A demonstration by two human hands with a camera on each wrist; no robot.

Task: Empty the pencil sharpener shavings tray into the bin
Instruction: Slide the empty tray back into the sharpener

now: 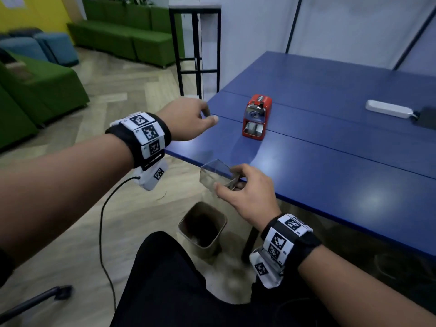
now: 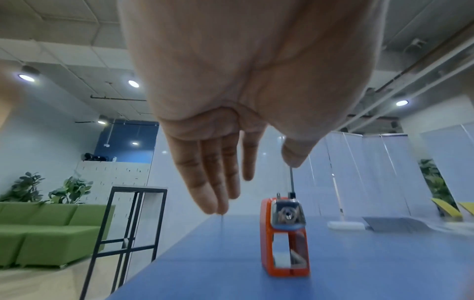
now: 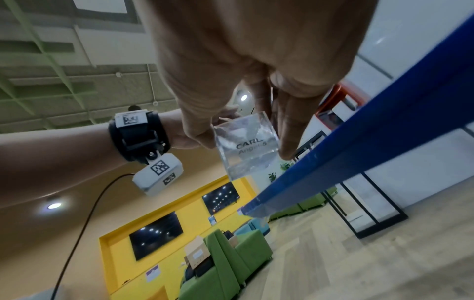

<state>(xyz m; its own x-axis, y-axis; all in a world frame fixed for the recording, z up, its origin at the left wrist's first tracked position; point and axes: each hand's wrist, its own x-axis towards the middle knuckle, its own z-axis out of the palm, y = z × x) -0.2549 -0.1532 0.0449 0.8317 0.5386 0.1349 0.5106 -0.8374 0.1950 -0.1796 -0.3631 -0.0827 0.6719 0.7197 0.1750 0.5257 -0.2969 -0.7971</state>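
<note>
Right hand (image 1: 250, 194) pinches the clear tray (image 1: 218, 174) beside the bench (image 1: 330, 161) edge, above the bin (image 1: 203, 228); left hand (image 1: 188, 119) open, empty; recommend tipping squarely over the bin.

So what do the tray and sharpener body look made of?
Tray: clear hard plastic, glossy; the room shows through it, with printed lettering on one wall. Sharpener: red glossy shell, painted metal or plastic, can't tell which; shiny chrome-like metal front plate.
</note>
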